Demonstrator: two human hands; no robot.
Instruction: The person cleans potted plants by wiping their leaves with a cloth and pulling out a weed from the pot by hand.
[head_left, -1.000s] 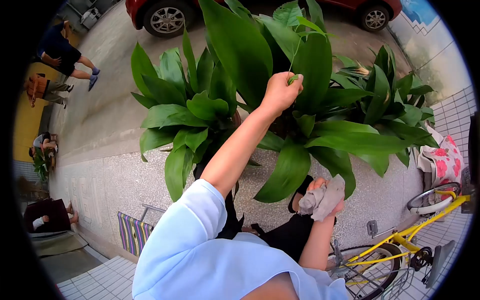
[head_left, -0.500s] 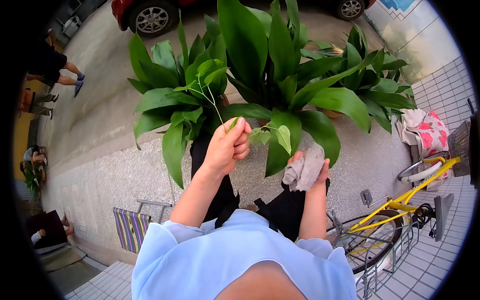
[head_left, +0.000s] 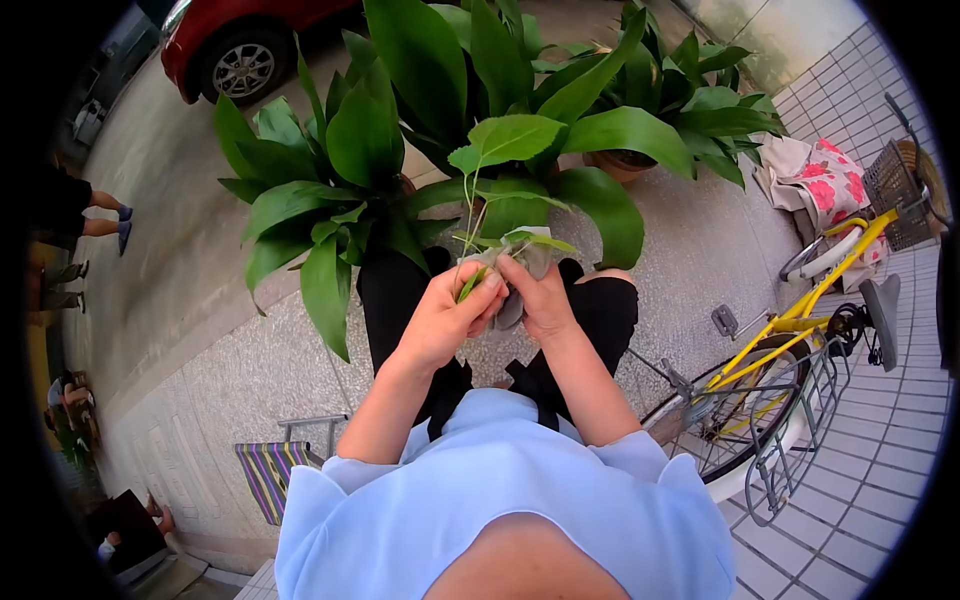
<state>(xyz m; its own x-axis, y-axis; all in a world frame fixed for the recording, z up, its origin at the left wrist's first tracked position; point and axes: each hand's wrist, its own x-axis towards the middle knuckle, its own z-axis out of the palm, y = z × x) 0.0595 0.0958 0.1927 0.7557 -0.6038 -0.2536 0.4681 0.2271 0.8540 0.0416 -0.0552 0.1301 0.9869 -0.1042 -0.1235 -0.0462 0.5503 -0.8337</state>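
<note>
In front of my knees, my left hand (head_left: 443, 316) is closed on a thin green plant sprig (head_left: 513, 138), whose stems rise above the fingers to several leaves. Close beside it, my right hand (head_left: 545, 300) grips a crumpled grey cloth (head_left: 537, 262). The cloth is up against the sprig's lower leaves, and part of it hangs between the two hands. Fingers hide how much of the stem the cloth touches. Just beyond my hands stand broad-leaved potted plants (head_left: 605, 215).
To the right, a yellow bicycle (head_left: 790, 335) with a wire rack stands by a floral cloth (head_left: 825, 185). A striped folding stool (head_left: 268, 478) is at my left. Farther off are a red car (head_left: 265, 25) and people along the left edge.
My right hand has brought the grey cloth left and up to the sprig. My left hand has come slightly lower, and the two hands are now together. The view has shifted.
</note>
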